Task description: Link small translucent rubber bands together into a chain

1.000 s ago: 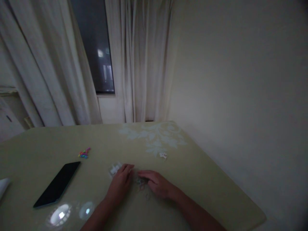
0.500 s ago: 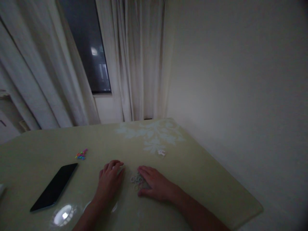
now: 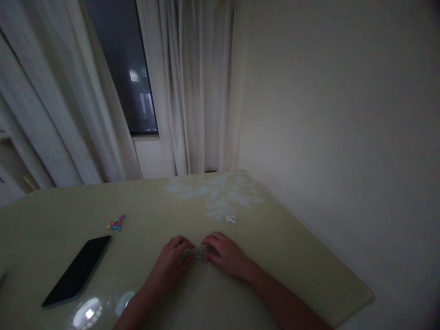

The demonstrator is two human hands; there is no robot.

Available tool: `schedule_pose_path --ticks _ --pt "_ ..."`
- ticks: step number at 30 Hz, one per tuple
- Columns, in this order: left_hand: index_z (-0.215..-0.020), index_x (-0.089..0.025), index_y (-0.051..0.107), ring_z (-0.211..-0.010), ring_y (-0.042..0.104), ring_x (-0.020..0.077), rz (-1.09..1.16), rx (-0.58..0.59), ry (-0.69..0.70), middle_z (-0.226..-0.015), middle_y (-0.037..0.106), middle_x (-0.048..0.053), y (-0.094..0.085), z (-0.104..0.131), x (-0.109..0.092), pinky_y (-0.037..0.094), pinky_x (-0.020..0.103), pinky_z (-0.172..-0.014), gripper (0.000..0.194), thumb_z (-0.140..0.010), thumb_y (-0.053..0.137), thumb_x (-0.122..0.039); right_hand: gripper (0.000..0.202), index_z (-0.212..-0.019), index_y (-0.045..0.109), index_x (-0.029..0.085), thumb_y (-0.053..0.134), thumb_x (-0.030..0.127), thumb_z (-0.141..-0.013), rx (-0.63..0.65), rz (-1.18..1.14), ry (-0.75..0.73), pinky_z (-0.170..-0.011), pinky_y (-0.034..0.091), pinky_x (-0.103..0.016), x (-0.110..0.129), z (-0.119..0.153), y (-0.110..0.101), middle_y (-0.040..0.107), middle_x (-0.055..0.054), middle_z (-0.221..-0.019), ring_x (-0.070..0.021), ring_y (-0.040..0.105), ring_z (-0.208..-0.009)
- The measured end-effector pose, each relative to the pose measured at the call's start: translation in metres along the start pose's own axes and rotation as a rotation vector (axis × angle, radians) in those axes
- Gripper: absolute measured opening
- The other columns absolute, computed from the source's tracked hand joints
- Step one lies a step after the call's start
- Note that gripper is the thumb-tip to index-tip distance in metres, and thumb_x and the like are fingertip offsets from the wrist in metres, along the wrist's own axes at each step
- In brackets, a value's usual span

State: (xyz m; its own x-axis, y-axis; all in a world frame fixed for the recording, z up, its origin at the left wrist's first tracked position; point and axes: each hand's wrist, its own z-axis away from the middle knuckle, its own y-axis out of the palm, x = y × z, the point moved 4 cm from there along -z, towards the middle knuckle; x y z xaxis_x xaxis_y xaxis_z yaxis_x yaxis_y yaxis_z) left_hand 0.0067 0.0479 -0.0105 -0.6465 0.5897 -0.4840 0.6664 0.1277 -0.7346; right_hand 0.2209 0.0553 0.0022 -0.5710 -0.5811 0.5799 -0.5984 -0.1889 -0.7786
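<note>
A small pile of pale rings (image 3: 200, 251) lies on the table (image 3: 275, 256) between my two hands. My left hand (image 3: 176, 256) touches the pile from the left, its thumb and fingers apart around some of the rings. From the right, my right hand (image 3: 223, 252) rests at the pile with its fingers curved and the thumb apart from them. Parts of the pile are hidden under the fingertips of both hands. Neither hand lifts anything off the tabletop.
A dark phone or tablet (image 3: 78, 270) lies at the left. Behind it is a cluster of small bright-coloured pieces (image 3: 117, 222). A small white item (image 3: 231, 219) lies beyond my right hand. Curtains (image 3: 202, 91) and a wall stand behind the table.
My left hand has moved right to the rings, and my right hand has shifted slightly right and away from me. The pile is more gathered between them.
</note>
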Motion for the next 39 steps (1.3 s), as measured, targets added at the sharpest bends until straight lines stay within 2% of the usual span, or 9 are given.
schedule_pose_path --ticks 4,7,12,17,22,26,31,35,39 --pt "-0.104 -0.026 0.075 -0.098 0.069 0.0247 -0.090 -0.052 -0.028 -0.105 0.075 0.007 -0.002 0.001 0.011 0.055 0.039 -0.089 0.022 -0.088 0.065 -0.015 0.012 -0.108 0.072 0.020 0.070 0.023 -0.097 -0.047 0.023 -0.014 -0.100 0.046 -0.031 0.003 -0.002 0.009 0.069 -0.007 -0.117 -0.0211 0.061 -0.112" --pt "-0.105 -0.026 0.076 -0.100 0.069 0.0260 -0.167 -0.073 -0.007 -0.108 0.077 0.008 0.000 0.002 0.012 0.053 0.040 -0.090 0.021 -0.091 0.064 -0.017 0.007 -0.102 0.073 0.019 0.070 0.018 -0.096 -0.041 0.067 0.006 -0.098 0.046 -0.030 0.003 -0.004 0.013 0.070 -0.006 -0.113 -0.0205 0.061 -0.109" --pt "-0.109 -0.032 0.078 -0.106 0.069 0.0262 -0.254 0.014 0.109 -0.113 0.080 0.003 0.012 0.004 -0.002 0.047 0.040 -0.093 0.026 -0.093 0.064 -0.017 0.005 -0.099 0.070 0.017 0.070 0.016 -0.095 -0.056 0.142 0.064 -0.095 0.046 -0.032 0.000 -0.004 0.012 0.070 -0.007 -0.107 -0.0212 0.061 -0.104" --pt "-0.099 -0.029 0.078 -0.099 0.071 0.0244 -0.275 0.037 0.086 -0.103 0.081 0.002 0.013 0.004 -0.008 0.045 0.039 -0.092 0.021 -0.093 0.063 -0.016 0.004 -0.099 0.070 0.017 0.069 0.020 -0.096 -0.049 0.150 0.055 -0.095 0.045 -0.032 -0.002 -0.004 0.013 0.068 -0.007 -0.108 -0.0217 0.060 -0.105" --pt "-0.098 -0.027 0.076 -0.094 0.071 0.0254 -0.227 0.004 0.038 -0.097 0.081 0.004 0.008 0.004 -0.006 0.047 0.039 -0.087 0.019 -0.097 0.059 -0.021 0.002 -0.094 0.068 0.017 0.067 0.018 -0.095 -0.034 0.146 0.099 -0.092 0.045 -0.031 -0.005 -0.003 0.009 0.067 -0.007 -0.104 -0.0211 0.060 -0.103" --pt "-0.098 -0.026 0.077 -0.088 0.073 0.0245 -0.159 -0.061 0.051 -0.093 0.081 0.005 0.005 0.002 -0.006 0.051 0.038 -0.082 0.021 -0.100 0.056 -0.028 0.002 -0.093 0.067 0.017 0.066 0.015 -0.092 -0.042 0.153 0.123 -0.089 0.046 -0.031 -0.006 -0.003 0.005 0.067 -0.008 -0.102 -0.0213 0.060 -0.101" --pt "-0.100 -0.027 0.077 -0.085 0.075 0.0228 -0.102 -0.146 0.023 -0.092 0.082 0.003 0.003 0.003 -0.003 0.057 0.036 -0.082 0.022 -0.100 0.056 -0.032 0.007 -0.095 0.066 0.017 0.066 0.012 -0.090 -0.121 0.041 0.141 -0.086 0.045 -0.029 -0.008 -0.003 0.001 0.067 -0.006 -0.099 -0.0190 0.060 -0.095" --pt "-0.101 -0.029 0.078 -0.087 0.075 0.0220 -0.092 -0.136 -0.034 -0.094 0.082 0.002 0.007 0.006 0.001 0.058 0.035 -0.082 0.021 -0.099 0.057 -0.031 0.009 -0.093 0.066 0.017 0.066 0.009 -0.088 -0.160 -0.047 0.165 -0.083 0.045 -0.027 -0.008 -0.004 -0.003 0.067 -0.004 -0.095 -0.0173 0.061 -0.090" --pt "-0.101 -0.028 0.078 -0.088 0.075 0.0227 -0.102 -0.136 -0.018 -0.093 0.082 0.003 0.007 0.006 0.000 0.058 0.035 -0.082 0.023 -0.100 0.055 -0.031 0.009 -0.095 0.068 0.017 0.065 0.010 -0.090 -0.162 -0.085 0.165 -0.082 0.046 -0.027 -0.009 -0.004 -0.005 0.069 -0.004 -0.095 -0.0169 0.063 -0.090"
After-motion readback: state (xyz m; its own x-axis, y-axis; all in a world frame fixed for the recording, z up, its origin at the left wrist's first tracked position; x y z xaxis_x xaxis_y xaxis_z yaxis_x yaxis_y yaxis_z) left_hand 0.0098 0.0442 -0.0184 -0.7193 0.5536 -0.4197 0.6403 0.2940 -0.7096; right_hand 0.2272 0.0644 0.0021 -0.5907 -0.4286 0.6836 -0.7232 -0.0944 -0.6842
